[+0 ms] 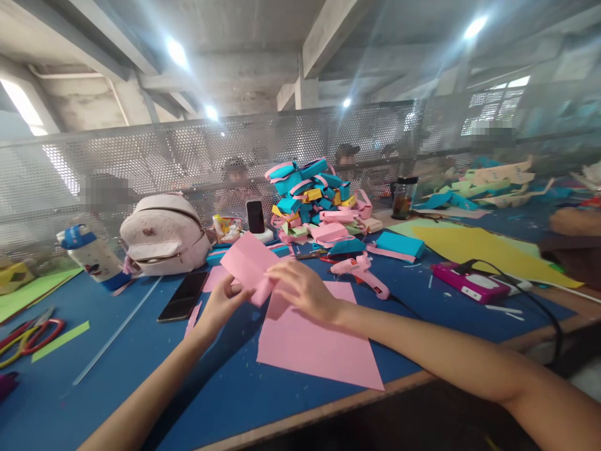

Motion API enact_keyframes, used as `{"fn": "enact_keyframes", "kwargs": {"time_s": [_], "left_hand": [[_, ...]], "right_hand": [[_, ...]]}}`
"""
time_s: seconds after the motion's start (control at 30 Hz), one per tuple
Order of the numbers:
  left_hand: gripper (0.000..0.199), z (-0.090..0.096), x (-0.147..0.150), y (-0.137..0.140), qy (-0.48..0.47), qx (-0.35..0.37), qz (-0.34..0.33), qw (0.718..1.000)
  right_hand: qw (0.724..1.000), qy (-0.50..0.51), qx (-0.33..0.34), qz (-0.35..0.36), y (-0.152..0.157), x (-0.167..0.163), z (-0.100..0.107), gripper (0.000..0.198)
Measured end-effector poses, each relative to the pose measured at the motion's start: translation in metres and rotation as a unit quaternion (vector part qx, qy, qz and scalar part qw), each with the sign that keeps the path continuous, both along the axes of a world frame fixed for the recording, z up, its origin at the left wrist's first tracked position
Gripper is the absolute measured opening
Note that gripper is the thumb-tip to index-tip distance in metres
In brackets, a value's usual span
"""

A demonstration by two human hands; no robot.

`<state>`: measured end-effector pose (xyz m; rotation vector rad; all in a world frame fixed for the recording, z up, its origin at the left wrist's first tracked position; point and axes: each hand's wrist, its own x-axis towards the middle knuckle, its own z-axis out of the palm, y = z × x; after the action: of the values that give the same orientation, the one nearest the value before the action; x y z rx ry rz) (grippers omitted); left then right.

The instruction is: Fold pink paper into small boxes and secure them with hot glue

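Note:
Between my two hands is a folded piece of pink paper [248, 263], raised above the blue table. My left hand [228, 300] grips its lower left side, thumb and fingers closed on it. My right hand [303, 291] closes on the right edge, where the paper bends over. Beneath my right hand and forearm lies a flat pink sheet [319, 351]. A pink glue gun [361, 272] rests just right of my right hand, its cord trailing away. Left of my left hand are a dark phone [183, 297] and a narrow pink strip [193, 319].
Behind my hands rises a pile of folded blue, pink and yellow paper pieces [314, 200]. A white backpack [164, 235] and a bottle [96, 257] stand left. Scissors [35, 335] lie far left. At right are a magenta power strip [472, 283] and yellow sheets [488, 254].

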<state>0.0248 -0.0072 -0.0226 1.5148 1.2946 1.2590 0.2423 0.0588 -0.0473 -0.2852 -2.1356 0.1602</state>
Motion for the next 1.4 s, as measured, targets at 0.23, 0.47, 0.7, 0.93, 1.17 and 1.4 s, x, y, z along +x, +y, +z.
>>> {"fn": "enact_keyframes", "kwargs": {"time_s": [0.23, 0.47, 0.7, 0.93, 1.17, 1.4], "left_hand": [[0.074, 0.007, 0.015, -0.01, -0.029, 0.004, 0.011, 0.999], [0.098, -0.001, 0.016, -0.01, -0.021, 0.004, -0.001, 1.0], [0.1, -0.001, 0.015, -0.014, 0.046, 0.044, -0.045, 0.997], [0.104, -0.002, 0.014, -0.014, 0.06, 0.036, -0.035, 0.997], [0.102, 0.002, 0.017, -0.017, 0.054, 0.038, -0.013, 0.998], [0.099, 0.006, 0.011, -0.016, 0.15, 0.048, -0.046, 0.987]], "right_hand": [[0.999, -0.038, 0.013, 0.005, -0.008, -0.005, -0.004, 0.031], [0.989, 0.001, -0.133, 0.059, -0.011, -0.006, -0.01, 0.025], [0.977, -0.016, -0.198, 0.073, -0.016, -0.007, -0.009, 0.013], [0.991, -0.044, -0.116, 0.054, -0.014, -0.005, -0.008, 0.009], [0.995, -0.043, -0.082, 0.046, -0.013, -0.005, -0.009, 0.012], [0.993, -0.09, 0.074, 0.013, -0.01, 0.0, 0.002, 0.015]]}}
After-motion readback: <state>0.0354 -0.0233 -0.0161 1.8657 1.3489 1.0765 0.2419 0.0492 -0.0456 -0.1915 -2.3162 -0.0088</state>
